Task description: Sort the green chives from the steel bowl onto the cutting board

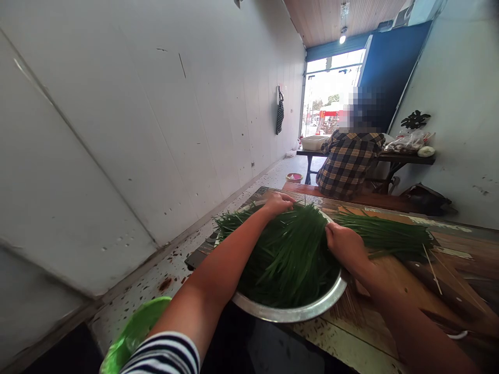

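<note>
A wide metal basin (290, 313) full of long green garlic chives (290, 259) sits at the near edge of the table. My left hand (277, 202) reaches across to the basin's far side, fingers bent and closed on chives there; its fingertips are partly hidden among the leaves. At the basin's right rim, my right hand (346, 244) is closed around the edge, close against the chives. To its right lies a bundle of chives (385, 231) on the table. Thin wooden skewers (349, 306) lie beneath my right forearm, beside the basin.
A bin with a green bag (134, 332) stands at lower left. Farther off, a person in a checked shirt (349, 161) sits on a bench (384, 201) at another table (413, 157), with a white tub (313, 143) on it. A wall (156, 130) runs along the left.
</note>
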Demonstrator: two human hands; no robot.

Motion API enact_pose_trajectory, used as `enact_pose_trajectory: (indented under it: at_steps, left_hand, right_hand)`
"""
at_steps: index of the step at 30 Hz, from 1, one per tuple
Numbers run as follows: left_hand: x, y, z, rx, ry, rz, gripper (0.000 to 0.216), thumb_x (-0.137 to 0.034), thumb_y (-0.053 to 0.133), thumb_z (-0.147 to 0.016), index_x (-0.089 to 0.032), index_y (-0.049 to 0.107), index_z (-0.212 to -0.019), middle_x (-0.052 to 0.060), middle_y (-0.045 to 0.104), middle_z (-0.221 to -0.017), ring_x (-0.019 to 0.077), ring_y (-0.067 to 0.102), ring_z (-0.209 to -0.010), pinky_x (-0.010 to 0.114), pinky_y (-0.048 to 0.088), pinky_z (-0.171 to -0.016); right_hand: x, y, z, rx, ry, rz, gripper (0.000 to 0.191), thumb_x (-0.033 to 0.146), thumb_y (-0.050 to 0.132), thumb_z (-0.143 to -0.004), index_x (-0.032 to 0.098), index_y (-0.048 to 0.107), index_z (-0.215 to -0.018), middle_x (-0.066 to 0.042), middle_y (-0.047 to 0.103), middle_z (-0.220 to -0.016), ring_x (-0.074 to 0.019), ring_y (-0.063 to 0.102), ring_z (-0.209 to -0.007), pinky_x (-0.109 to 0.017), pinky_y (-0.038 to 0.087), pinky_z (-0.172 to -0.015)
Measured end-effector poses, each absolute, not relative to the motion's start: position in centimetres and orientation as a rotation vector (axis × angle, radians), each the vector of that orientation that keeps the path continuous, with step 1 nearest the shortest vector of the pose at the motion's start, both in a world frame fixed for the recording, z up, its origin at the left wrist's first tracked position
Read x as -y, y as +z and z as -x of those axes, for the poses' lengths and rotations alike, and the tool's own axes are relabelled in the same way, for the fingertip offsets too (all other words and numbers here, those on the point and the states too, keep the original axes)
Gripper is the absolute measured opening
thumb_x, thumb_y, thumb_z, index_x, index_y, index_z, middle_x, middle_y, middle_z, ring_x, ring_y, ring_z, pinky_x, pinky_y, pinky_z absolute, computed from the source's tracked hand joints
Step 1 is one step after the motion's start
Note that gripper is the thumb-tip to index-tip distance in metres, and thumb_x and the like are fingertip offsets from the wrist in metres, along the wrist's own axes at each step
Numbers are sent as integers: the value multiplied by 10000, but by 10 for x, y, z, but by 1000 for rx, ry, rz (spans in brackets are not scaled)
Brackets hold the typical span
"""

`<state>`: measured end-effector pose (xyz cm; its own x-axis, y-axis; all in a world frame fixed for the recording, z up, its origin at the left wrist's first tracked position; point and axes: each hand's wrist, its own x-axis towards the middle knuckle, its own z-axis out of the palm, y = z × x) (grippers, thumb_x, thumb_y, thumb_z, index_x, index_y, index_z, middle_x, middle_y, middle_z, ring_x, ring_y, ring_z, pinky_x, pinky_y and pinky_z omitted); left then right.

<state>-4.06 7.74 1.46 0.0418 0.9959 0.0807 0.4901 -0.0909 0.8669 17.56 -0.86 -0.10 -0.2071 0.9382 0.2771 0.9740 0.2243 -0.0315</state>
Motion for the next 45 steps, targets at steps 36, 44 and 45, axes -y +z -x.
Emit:
enact_pose_trajectory:
  at_steps: [36,44,45]
  left_hand:
    - [-6,68,-3,-844,507,-1387,312,-273,744,-665,-106,672,-918,81,706,-855,164,654,-762,312,529,-769]
    - [-19,59,-4,-974,429,-1530,296,-323,711,-673,-113,660,-874,22,663,-625,98,584,-526,220,454,-549]
    - [-19,58,-4,-1033,429,-1572,290,-329,702,-675,-112,663,-863,18,654,-599,94,568,-500,215,435,-526]
  right_hand:
    - [-6,44,-226,1600,-138,1380,396,399,363,-886,157,651,-1009,-88,695,-861,-181,612,-765,-264,409,-684]
    - [-34,60,-319,1608,-124,1976,413,308,317,-881,136,692,-869,-103,690,-723,-175,613,-674,-253,395,-604]
    - [-33,53,-326,1652,-74,2161,415,281,305,-880,135,693,-914,-112,700,-759,-179,627,-707,-251,407,-610]
